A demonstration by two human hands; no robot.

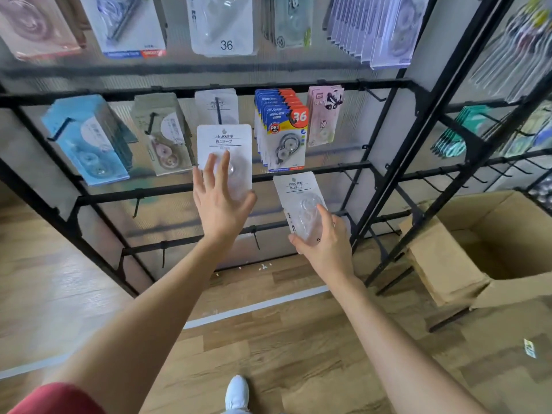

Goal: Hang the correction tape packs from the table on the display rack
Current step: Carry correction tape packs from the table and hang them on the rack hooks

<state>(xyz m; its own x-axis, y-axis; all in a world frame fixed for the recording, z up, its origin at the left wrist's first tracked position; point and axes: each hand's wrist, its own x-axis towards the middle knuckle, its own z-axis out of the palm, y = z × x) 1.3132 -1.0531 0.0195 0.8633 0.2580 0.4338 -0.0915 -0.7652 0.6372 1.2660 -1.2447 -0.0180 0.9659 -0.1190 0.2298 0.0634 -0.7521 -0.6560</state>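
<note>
At rack front, mid-hang: left hand (222, 194) splayed wide, pressing a white correction tape pack (224, 150) by its peg (219, 110), right hand (324, 245) gripping second pack (300, 204) just below; next, probably threading its hole onto same peg.

Both arms are stretched forward; the left hand (219, 194) is splayed, the right hand (324, 243) curled in a grip.

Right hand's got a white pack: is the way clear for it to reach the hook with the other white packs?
Probably not yet. The left hand and its white pack sit right in front of that hook; the right hand holds its own pack lower and to the right.
</note>
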